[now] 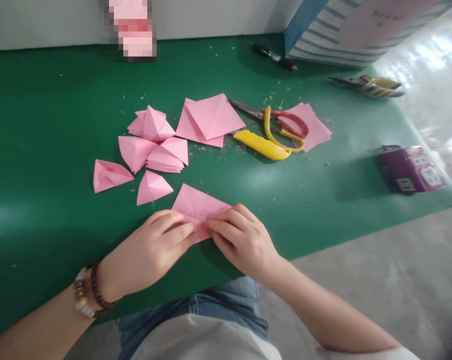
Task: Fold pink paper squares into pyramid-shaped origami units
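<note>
A creased pink paper sheet point(198, 202) is held between both hands near the table's front edge. My left hand point(154, 245) grips its left side, fingers pressed together; bead bracelets circle that wrist. On the right side, my right hand point(243, 237) pinches the sheet, its fingertips close to those of the left. Several folded pink pieces point(154, 187) lie just beyond the left hand. Farther back rests a stack of pink sheets point(214, 117), with red-handled scissors point(293, 122) and a yellow-handled cutter point(261, 145) beside it. The thumbs are mostly hidden.
More pink paper point(316, 127) lies partly under the scissors on the green table point(61, 115). A black pen point(273, 56), a striped box point(323, 35), pliers point(376, 86) and a purple box point(413, 169) stand or lie toward the right. A pixelated object is at the top.
</note>
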Action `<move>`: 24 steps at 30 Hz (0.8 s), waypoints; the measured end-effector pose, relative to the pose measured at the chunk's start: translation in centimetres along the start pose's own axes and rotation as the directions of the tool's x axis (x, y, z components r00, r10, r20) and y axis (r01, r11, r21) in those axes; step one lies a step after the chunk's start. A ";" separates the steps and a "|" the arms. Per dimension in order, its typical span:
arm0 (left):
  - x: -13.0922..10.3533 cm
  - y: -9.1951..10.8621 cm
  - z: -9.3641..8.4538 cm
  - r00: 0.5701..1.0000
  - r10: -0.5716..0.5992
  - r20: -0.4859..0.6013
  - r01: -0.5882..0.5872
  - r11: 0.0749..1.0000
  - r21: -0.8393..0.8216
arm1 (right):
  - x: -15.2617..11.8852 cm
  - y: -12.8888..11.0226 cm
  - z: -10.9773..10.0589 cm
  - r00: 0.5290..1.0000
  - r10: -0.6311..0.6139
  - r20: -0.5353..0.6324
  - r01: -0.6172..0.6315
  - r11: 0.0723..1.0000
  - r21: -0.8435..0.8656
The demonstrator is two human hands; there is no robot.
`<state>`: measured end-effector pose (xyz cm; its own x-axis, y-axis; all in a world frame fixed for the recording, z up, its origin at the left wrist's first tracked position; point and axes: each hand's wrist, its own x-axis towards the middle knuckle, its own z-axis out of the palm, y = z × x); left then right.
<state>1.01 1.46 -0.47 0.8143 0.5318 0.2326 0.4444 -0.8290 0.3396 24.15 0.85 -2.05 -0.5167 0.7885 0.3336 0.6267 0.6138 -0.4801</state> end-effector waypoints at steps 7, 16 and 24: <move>0.2 0.0 -0.4 0.998 0.065 -0.001 -0.065 0.997 0.039 | 0.1 -0.1 -0.1 1.000 0.008 0.003 -0.008 1.000 -0.002; 0.2 0.1 -0.5 0.996 0.090 0.004 -0.090 0.994 0.057 | 0.1 -0.1 -0.1 1.000 0.008 0.012 -0.008 1.000 -0.020; 0.4 0.2 -0.5 0.997 0.073 -0.011 -0.073 0.996 0.043 | 0.0 -0.1 -0.1 1.000 0.014 0.027 -0.014 0.999 -0.031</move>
<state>1.25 1.59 0.18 0.8405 0.4714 0.2672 0.3994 -0.8722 0.2825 24.12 0.85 -1.93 -0.5231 0.7959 0.3048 0.6517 0.6040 -0.4588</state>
